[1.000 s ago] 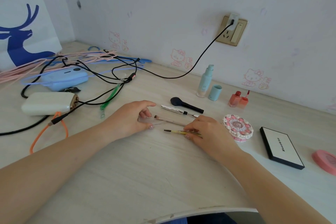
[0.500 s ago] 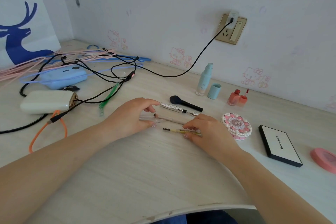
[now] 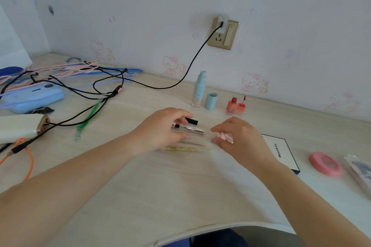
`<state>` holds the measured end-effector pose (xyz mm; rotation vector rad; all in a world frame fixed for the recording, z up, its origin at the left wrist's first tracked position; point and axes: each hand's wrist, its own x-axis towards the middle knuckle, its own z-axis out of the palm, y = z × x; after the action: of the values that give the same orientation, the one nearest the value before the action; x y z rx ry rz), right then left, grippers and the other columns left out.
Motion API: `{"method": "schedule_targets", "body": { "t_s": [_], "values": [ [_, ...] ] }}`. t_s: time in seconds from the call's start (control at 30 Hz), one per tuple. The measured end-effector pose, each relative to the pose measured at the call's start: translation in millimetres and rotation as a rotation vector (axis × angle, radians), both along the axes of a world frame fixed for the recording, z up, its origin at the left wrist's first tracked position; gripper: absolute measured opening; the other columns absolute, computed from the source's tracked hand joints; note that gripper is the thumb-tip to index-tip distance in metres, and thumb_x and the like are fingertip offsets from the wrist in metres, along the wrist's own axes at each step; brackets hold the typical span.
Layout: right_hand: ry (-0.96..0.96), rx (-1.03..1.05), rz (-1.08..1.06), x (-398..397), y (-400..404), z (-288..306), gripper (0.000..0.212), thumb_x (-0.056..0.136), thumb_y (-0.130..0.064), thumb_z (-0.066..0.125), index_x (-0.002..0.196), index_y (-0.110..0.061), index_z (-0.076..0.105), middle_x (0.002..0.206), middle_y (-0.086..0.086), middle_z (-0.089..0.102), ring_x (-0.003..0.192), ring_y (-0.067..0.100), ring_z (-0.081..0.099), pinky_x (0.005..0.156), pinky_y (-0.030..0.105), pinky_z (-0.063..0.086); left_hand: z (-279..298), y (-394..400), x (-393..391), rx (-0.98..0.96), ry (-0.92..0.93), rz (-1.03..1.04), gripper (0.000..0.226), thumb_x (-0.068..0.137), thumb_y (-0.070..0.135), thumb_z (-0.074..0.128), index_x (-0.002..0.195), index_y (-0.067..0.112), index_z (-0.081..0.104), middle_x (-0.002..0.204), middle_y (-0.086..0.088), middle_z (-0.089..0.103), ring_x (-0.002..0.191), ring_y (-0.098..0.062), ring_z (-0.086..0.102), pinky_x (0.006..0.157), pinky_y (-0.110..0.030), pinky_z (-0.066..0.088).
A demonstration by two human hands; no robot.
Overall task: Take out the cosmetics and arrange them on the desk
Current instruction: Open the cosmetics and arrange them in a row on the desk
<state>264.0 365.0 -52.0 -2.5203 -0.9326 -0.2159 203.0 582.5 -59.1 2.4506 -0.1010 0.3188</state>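
Note:
Cosmetics lie on the pale desk (image 3: 180, 186). My left hand (image 3: 160, 129) hovers with loosely bent fingers over a silver pen (image 3: 192, 128) and the black brush handle (image 3: 192, 121), its thumb near a thin brush (image 3: 195, 143). A yellow brow brush (image 3: 184, 149) lies just in front, blurred. My right hand (image 3: 243, 138) curls thumb and fingers round the round pink compact (image 3: 225, 137). Behind stand a pale blue bottle (image 3: 199, 88), its blue cap (image 3: 210, 100) and a red lip gloss (image 3: 235, 105). A black-edged palette (image 3: 281, 151) lies right of my right hand.
A pink round case (image 3: 325, 163) and a clear pouch (image 3: 359, 170) lie at far right. Black cables (image 3: 84, 94), a white power bank (image 3: 18, 128), a blue device (image 3: 32, 98), hangers (image 3: 60, 72) and an orange cord (image 3: 30, 164) crowd the left. A wall socket (image 3: 222, 33) is behind.
My right hand left the yellow brow brush and moved right onto the pink compact. My left hand shifted right, toward the silver pen. The view swung to the right.

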Motion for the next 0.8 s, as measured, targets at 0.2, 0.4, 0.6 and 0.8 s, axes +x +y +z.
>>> {"method": "schedule_targets", "body": {
  "t_s": [0.2,0.4,0.6,0.8],
  "values": [
    [0.022,-0.129,-0.1,25,-43,8,0.057,0.079,-0.039,0.067,0.133,-0.032,0.048,0.132,-0.007,0.048,0.122,0.015,0.045,0.096,0.026,0.035,1,-55,38,0.088,0.054,-0.072,0.068,0.077,0.036,0.072,0.138,0.029,0.042,0.126,0.013,0.055,0.115,-0.004,0.046,0.102,-0.024,0.034],
    [0.128,-0.313,-0.111,40,-51,-2,0.079,0.076,-0.057,0.06,0.143,-0.037,0.024,0.148,-0.009,0.033,0.135,0.014,0.034,0.117,0.045,0.011,-3,-80,58,0.373,0.183,-0.064,0.087,0.073,0.061,0.064,0.145,0.03,0.026,0.137,0.007,0.049,0.136,-0.016,0.032,0.116,-0.055,-0.005],
    [0.185,-0.333,-0.073,45,-48,-6,0.08,0.077,-0.057,0.059,0.144,-0.037,0.02,0.144,-0.006,0.043,0.133,0.016,0.038,0.117,0.048,0.009,-7,-84,65,0.412,0.204,-0.018,0.093,0.07,0.065,0.063,0.146,0.03,0.023,0.131,0.004,0.054,0.133,-0.017,0.036,0.112,-0.056,-0.015],
    [0.267,-0.098,-0.098,41,-56,6,0.074,0.078,-0.046,0.066,0.142,-0.034,0.031,0.137,-0.009,0.049,0.123,0.013,0.047,0.103,0.028,0.036,0,-84,66,0.106,0.16,-0.003,0.089,0.073,0.052,0.071,0.146,0.03,0.024,0.135,0.014,0.051,0.136,-0.008,0.034,0.116,-0.049,-0.012]
  ]
}}
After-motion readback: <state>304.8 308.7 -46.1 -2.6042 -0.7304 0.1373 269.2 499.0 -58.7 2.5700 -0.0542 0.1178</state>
